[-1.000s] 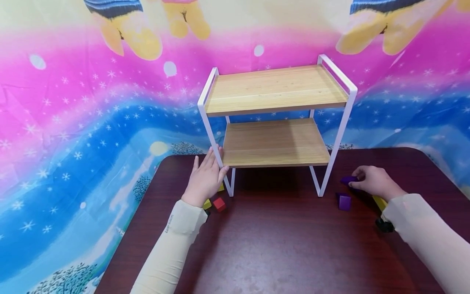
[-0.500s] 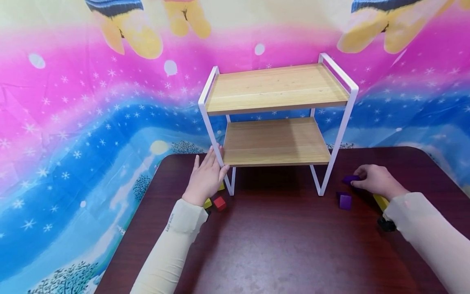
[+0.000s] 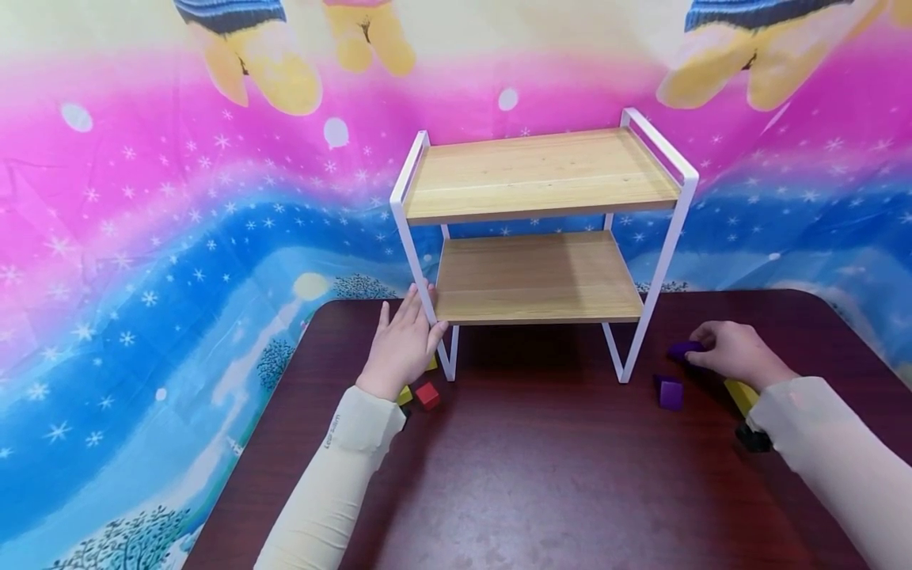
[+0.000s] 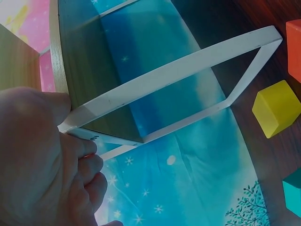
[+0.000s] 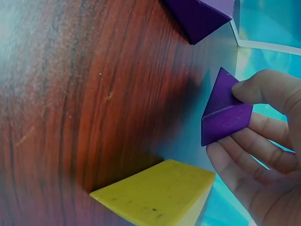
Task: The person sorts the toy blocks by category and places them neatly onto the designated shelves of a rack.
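Note:
A two-tier shelf (image 3: 534,277) with wooden boards and a white frame stands on the dark table. My left hand (image 3: 400,347) holds its left front leg by the lower board, thumb at the front and fingers along the outer side. In the left wrist view the thumb (image 4: 55,106) touches the frame. On the right, my right hand (image 3: 737,354) pinches a purple triangular block (image 5: 228,110) between thumb and fingers, low over the table. A second purple triangular block (image 3: 670,393) rests nearer the shelf. A yellow block (image 5: 160,195) lies by the right wrist.
Beside the shelf's left leg lie a red block (image 3: 427,395), a yellow cube (image 4: 276,108) and a teal block (image 4: 294,192), partly under my left forearm in the head view. A snowflake-patterned cloth (image 3: 214,237) hangs behind the table (image 3: 541,475).
The head view shifts slightly. Both hands keep their places, the left on the shelf leg and the right on the purple triangular block.

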The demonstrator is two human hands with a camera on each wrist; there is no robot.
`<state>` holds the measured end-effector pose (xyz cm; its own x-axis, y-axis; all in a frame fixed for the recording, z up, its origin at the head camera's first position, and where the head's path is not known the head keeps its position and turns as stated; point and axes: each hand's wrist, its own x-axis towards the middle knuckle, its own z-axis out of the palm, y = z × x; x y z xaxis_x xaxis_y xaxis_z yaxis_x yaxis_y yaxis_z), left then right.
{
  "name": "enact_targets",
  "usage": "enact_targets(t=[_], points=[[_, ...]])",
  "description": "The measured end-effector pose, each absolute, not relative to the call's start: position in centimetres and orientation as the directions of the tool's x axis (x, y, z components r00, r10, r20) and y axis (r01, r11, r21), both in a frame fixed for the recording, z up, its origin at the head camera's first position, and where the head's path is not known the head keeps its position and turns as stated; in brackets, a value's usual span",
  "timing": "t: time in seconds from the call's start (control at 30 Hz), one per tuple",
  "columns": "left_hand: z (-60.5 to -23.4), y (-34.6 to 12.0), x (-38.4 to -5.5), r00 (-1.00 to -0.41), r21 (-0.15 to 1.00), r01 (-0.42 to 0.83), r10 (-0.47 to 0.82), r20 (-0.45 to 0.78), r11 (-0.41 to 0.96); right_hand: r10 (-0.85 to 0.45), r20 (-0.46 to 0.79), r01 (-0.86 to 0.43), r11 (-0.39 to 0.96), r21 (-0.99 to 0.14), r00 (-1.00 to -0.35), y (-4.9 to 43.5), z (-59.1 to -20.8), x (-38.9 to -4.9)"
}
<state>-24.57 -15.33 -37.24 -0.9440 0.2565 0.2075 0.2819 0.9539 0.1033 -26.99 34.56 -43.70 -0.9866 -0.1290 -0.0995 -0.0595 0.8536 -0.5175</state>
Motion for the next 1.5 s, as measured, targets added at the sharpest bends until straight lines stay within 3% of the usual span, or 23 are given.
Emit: enact_targets(t=[1.5], points=[[-37.2, -15.2, -24.5, -0.946, 0.089, 0.275, 0.253, 0.203, 0.957, -0.116, -0.015, -0.091, 0.847, -0.524, -0.993, 34.8, -42.6, -26.2]])
